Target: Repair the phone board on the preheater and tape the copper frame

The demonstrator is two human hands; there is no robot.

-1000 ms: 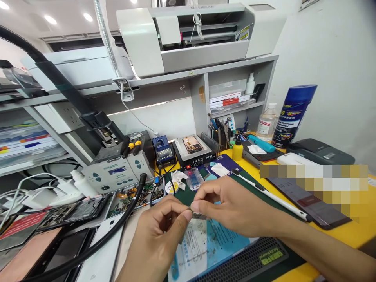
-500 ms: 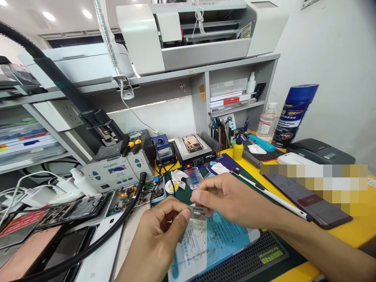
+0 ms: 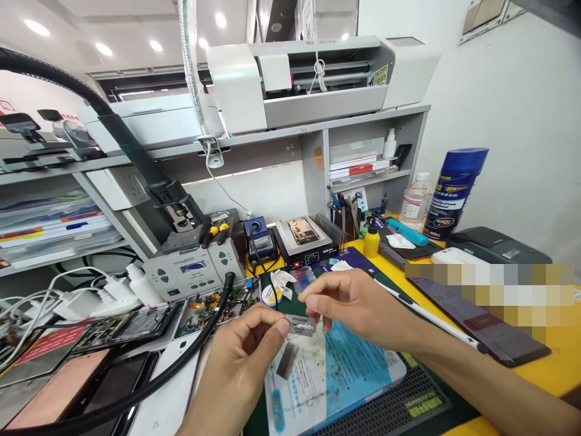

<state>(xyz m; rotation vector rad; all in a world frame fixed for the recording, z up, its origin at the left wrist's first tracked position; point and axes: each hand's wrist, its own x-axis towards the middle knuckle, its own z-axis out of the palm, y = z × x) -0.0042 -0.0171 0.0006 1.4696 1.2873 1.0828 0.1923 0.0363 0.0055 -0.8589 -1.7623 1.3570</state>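
Note:
My left hand (image 3: 247, 351) pinches the left end of a small flat metal blade (image 3: 297, 321), printed "DUOLEKE", between thumb and forefinger. A whitish smear or glint shows on the blade's face. Close by its right end is my right hand (image 3: 354, 306), thumb and forefinger drawn together; anything between those tips is too small to make out. Both hands are above a blue and white printed pad or packet (image 3: 336, 375) with dark specks on it. A dark grey strip (image 3: 287, 361) appears just below the left fingers.
A tray of small electronic parts (image 3: 181, 332) and several phones (image 3: 59, 387) lie at the left, with a black hose (image 3: 190, 357) across them. Behind stand a heating plate (image 3: 313, 257) and a yellow bottle (image 3: 371, 242). A spray can (image 3: 454, 194) and a phone (image 3: 481, 321) are at the right.
The view has tilted up and shifted a little. My right hand's fingertips have come slightly away from the blade, which my left hand still holds. More of the grey strip now shows.

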